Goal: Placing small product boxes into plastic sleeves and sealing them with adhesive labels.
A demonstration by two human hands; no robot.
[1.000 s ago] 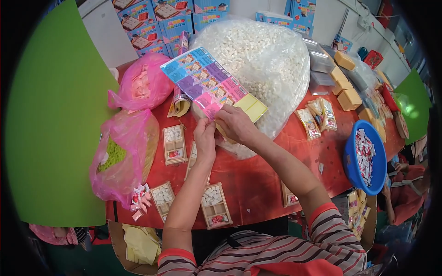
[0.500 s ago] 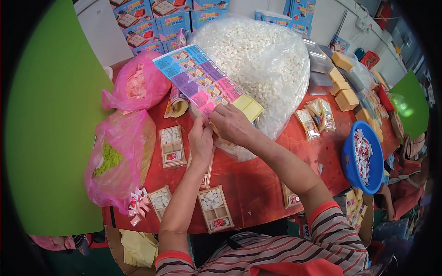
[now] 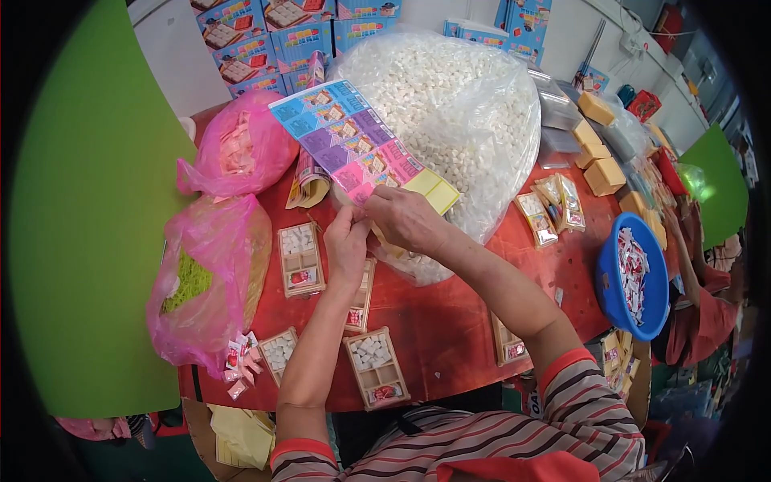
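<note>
Left hand: the left hand (image 3: pixel 347 241) is up off the red table (image 3: pixel 450 321), fingertips pinched on the near end of the printed card strip (image 3: pixel 353 145).
Right hand: the right hand (image 3: pixel 405 218) is clenched over that same end from the right, thumb and fingers pressing the pink panel.
Strip: a long sheet of colour panels, blue at the far end, then purple, pink and yellow, held up in the air over the table.
Long axis: it runs from the far left down to the near right, so nearly all of its length stretches away from both hands towards the boxes (image 3: pixel 265 40) at the back.
Which hand is nearer: both hands meet at the pink panel; the right lies closer to the yellow end, the left just below the edge.
Behind the strip: a big clear bag of white pieces (image 3: pixel 466 104), touching or nearly touching the yellow end, hard to tell which.
Left of the hands: two pink bags (image 3: pixel 233 153), the nearer showing green filling.
Under the forearms: small wooden trays (image 3: pixel 301 259) with compartments, some holding white pieces.
Far right: a blue bowl (image 3: pixel 614 293) of red-and-white wrapped bits at the table edge.
</note>
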